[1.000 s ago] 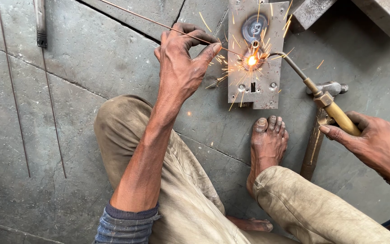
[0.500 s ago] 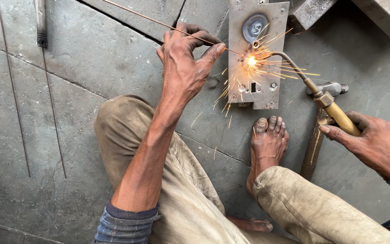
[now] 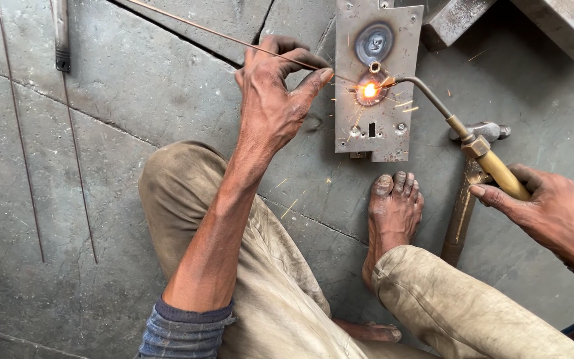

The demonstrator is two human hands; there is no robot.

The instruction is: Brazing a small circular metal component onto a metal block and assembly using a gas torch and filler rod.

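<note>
Grey stone floor [image 3: 134, 80] fills the frame. Upper middle, our left hand [image 3: 274, 100] pinches a thin, bendy metal rod [image 3: 194, 26] by its middle. Our right hand [image 3: 553, 213], lower right, grips the stiff brass torch [image 3: 493, 166] over the flat grey steel plate [image 3: 377, 80], glowing hot.

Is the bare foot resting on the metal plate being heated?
No: the bare foot sits on the stone floor just below the metal plate, with a gap between toes and plate edge.
</note>
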